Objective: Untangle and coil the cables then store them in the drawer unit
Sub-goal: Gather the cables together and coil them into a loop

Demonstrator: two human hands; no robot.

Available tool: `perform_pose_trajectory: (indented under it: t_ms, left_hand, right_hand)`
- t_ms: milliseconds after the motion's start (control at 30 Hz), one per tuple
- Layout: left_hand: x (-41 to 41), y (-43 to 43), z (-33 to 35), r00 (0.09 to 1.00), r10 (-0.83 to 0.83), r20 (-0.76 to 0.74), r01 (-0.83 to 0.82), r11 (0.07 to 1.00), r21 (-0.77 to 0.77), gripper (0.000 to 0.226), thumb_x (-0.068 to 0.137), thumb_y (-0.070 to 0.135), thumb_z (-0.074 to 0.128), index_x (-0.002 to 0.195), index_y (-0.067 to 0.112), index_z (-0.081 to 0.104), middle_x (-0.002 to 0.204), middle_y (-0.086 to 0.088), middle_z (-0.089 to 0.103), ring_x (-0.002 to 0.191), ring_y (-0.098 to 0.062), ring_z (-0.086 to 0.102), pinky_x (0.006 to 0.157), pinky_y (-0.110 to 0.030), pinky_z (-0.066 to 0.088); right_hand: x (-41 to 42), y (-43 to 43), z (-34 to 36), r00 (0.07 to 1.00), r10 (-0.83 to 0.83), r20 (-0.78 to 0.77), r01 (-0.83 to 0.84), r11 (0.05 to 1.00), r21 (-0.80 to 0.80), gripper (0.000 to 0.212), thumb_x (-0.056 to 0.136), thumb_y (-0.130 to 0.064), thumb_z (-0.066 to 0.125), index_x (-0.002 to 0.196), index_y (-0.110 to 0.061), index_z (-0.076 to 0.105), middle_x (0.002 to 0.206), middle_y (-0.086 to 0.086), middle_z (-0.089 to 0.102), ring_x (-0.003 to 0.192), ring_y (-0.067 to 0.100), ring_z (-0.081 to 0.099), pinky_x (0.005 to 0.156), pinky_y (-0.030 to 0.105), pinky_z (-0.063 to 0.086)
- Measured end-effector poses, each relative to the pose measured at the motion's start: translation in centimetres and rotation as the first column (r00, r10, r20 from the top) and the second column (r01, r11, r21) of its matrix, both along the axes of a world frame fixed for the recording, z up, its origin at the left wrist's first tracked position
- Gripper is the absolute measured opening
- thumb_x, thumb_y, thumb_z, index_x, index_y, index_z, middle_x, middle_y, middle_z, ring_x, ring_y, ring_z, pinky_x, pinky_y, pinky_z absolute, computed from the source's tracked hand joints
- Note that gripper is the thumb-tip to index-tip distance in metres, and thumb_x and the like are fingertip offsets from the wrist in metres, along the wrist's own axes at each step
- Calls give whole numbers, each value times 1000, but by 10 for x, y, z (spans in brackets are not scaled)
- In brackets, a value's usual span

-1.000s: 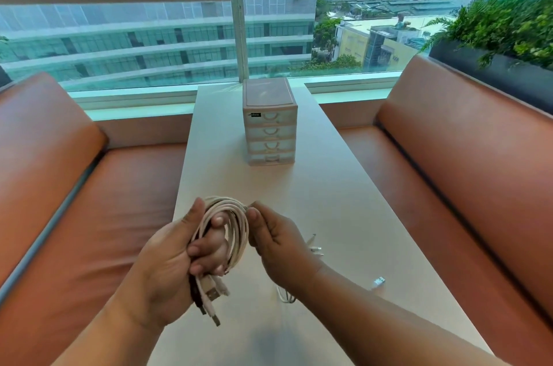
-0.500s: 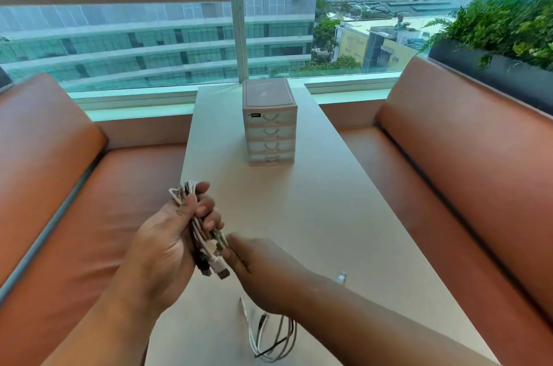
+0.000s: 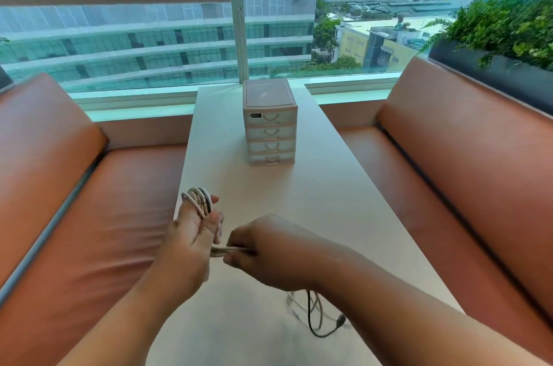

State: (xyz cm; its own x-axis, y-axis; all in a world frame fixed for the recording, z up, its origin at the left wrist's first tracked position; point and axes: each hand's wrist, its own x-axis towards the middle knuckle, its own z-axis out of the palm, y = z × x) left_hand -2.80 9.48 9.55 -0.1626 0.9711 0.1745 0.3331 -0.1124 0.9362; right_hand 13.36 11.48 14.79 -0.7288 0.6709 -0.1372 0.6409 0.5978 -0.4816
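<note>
My left hand (image 3: 191, 243) grips a coil of white cables (image 3: 199, 201), with loops sticking out above the fingers over the table's left edge. My right hand (image 3: 263, 255) sits just to its right, pinching a strand of white cable (image 3: 227, 251) stretched between the two hands. Loose white and black cables (image 3: 317, 317) hang and lie below my right wrist on the table, partly hidden by the forearm. The small beige drawer unit (image 3: 270, 126) stands at the far middle of the table, all its drawers shut.
The long pale table (image 3: 329, 216) runs from me to the window. Orange-brown benches (image 3: 463, 171) flank it on both sides. A planter with green foliage (image 3: 508, 27) sits behind the right bench.
My right hand let go of the coil, dropped down, then took hold of a strand and pulled it rightward. My left hand turned the coil upright. Loose cables shifted under my right arm.
</note>
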Motion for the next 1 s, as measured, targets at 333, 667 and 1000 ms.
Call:
perform_pose_trajectory:
  t_ms: [333,667,1000]
  left_hand:
    - [21,-21,29,958,-262,-112,248,961,-126,38,97,40,25,84,14,50,60,9,44,55,-3,39,45,-11,37]
    - [21,-26,30,881,-412,232,459,862,-215,43,88,54,49,93,13,62,57,1,47,49,-14,43,44,-16,38]
    - [20,-27,33,804,-151,576,325,921,-212,52,72,59,68,74,8,57,46,4,25,36,-8,21,36,-17,29]
  right_hand:
    - [17,22,15,970,-95,-225,58,985,-163,20,91,-33,61,88,-15,69,73,-5,61,63,6,50,64,27,43]
    - [31,41,-6,834,-247,-493,84,940,-330,19,88,-33,67,75,-19,64,57,-12,49,51,3,38,55,22,33]
    - [16,28,-51,712,-362,-602,135,911,-389,37,102,-35,42,67,-37,54,59,-12,40,56,5,36,59,24,33]
